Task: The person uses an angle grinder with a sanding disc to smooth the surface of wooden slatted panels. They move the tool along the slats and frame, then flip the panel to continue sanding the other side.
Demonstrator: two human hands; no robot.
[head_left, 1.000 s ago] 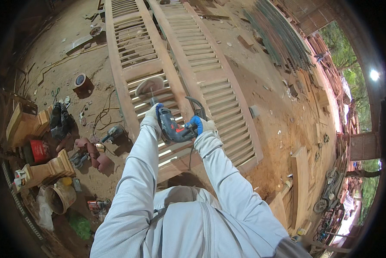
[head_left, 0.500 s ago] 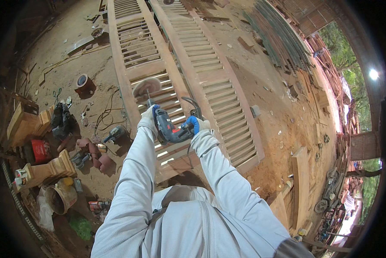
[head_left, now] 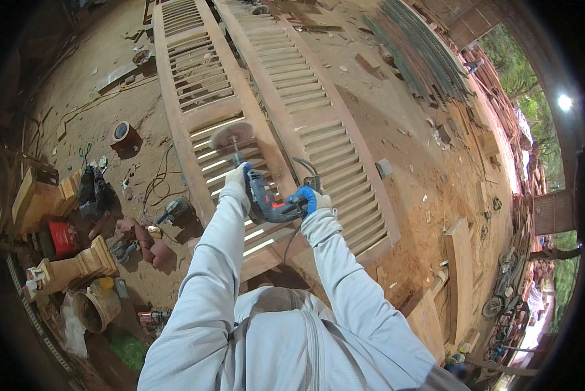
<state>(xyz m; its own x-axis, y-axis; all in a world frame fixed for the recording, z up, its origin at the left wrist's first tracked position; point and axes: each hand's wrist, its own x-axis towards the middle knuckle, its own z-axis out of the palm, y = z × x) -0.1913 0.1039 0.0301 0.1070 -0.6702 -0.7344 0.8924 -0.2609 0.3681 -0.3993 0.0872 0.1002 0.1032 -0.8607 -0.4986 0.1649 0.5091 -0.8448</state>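
Both my gloved hands grip a dark blue-grey power drill [head_left: 266, 197] with a round sanding disc [head_left: 232, 136] on its front. My left hand [head_left: 239, 179] is wrapped round the front end, just behind the disc's shaft. At the rear handle, my right hand [head_left: 310, 199] is closed, with the black cord looping beside it. The disc is over the slats and inner edge of the left louvred wooden shutter [head_left: 204, 107]; whether it touches the wood I cannot tell. A second louvred shutter [head_left: 292, 78] lies alongside to the right.
On the ground at left are a round reddish-brown container [head_left: 124, 137], another power tool [head_left: 174, 210], sandpaper pieces [head_left: 150, 244], carved wooden blocks [head_left: 77, 264] and a bucket [head_left: 95, 307]. Planks [head_left: 460, 280] lie at right. Long dark strips [head_left: 423, 52] are stacked at far right.
The drill and both hands have shifted a little to the right and slightly down in the view. My grip is the same. The view itself has shifted slightly.
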